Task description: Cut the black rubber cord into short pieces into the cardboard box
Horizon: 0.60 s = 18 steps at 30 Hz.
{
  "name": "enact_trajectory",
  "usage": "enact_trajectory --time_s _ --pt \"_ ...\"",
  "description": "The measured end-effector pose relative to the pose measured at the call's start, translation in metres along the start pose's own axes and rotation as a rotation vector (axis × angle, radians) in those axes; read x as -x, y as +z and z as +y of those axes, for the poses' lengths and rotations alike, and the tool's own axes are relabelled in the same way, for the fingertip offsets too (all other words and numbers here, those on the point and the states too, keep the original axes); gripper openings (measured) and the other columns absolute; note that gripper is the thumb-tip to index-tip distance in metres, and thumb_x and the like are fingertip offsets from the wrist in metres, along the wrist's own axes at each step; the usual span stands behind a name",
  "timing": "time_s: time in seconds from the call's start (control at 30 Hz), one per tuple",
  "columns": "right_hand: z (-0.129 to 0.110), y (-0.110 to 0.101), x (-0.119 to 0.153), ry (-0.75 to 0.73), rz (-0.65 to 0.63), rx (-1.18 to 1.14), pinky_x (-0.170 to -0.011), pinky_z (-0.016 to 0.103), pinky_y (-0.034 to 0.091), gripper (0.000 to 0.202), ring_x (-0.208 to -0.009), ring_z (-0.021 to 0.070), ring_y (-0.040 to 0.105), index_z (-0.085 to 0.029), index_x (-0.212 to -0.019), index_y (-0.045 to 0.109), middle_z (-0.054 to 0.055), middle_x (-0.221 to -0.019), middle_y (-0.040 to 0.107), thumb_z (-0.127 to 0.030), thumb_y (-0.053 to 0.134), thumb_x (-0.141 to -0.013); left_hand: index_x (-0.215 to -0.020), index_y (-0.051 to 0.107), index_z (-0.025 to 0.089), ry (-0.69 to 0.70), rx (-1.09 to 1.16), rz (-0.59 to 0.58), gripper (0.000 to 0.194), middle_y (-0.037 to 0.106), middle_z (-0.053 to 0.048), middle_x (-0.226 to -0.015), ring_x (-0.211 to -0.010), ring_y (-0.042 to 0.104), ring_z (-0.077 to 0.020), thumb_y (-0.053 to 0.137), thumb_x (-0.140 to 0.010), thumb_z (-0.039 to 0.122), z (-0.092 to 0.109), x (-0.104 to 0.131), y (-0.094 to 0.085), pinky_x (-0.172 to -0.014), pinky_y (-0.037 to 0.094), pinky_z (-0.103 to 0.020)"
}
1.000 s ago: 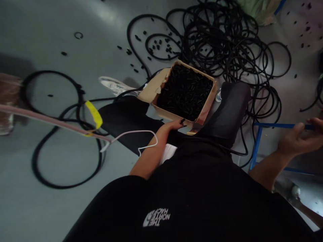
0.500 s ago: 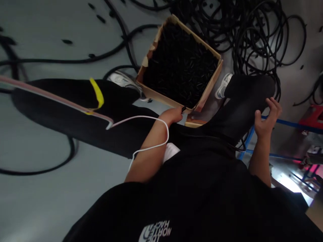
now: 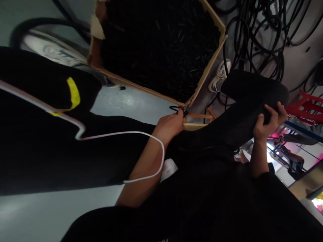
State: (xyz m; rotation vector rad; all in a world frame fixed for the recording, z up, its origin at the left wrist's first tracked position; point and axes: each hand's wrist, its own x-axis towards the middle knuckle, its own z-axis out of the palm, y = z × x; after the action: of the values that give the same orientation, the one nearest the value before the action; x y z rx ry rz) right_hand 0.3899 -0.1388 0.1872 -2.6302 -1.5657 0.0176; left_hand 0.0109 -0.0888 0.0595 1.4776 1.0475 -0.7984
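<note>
My left hand (image 3: 169,127) is closed at the near corner of a cardboard box (image 3: 148,91). A small black piece (image 3: 186,113) sticks out at its fingertips, and a thin dark loop (image 3: 173,108) shows beside them. What exactly it is remains too dark to make out. The box is filled with many short black pieces (image 3: 161,47). On my right knee lies my right hand (image 3: 269,122), fingers spread and holding nothing.
A white cord (image 3: 121,133) crosses my left forearm, with a yellow strap (image 3: 74,94) near it. Black cables (image 3: 252,37) lie coiled beyond the box. A small wooden frame (image 3: 198,126) stands below the box corner. Red plastic (image 3: 306,106) and blue bars are at right.
The view has come nearer, so the box looks larger and further left. My left hand stays by the box corner, closed; the right hand stays on the knee.
</note>
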Motion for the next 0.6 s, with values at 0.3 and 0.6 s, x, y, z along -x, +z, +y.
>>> enact_trajectory --time_s 0.3,0.6 --pt "0.003 -0.01 0.014 -0.058 -0.041 -0.066 -0.15 0.095 0.036 0.037 -0.179 0.055 0.05 -0.026 -0.131 0.086 0.02 -0.175 0.067 -0.033 0.075 -0.096 -0.185 0.061 0.006 0.023 -0.089 -0.029 0.065 0.09 -0.031 -0.158 -0.153 0.089 -0.0429 0.049 -0.121 0.006 0.023 0.042 0.007 -0.122 0.07 -0.047" --pt "0.049 0.019 0.017 -0.117 0.032 -0.164 -0.147 0.086 0.048 0.051 -0.182 0.053 0.053 -0.02 -0.159 0.079 0.026 -0.178 0.06 -0.052 0.062 -0.124 -0.178 0.068 0.008 0.119 -0.179 0.032 0.055 0.088 -0.031 -0.165 -0.158 0.086 -0.043 0.052 -0.126 0.014 0.008 0.03 0.049 -0.127 0.069 -0.047"
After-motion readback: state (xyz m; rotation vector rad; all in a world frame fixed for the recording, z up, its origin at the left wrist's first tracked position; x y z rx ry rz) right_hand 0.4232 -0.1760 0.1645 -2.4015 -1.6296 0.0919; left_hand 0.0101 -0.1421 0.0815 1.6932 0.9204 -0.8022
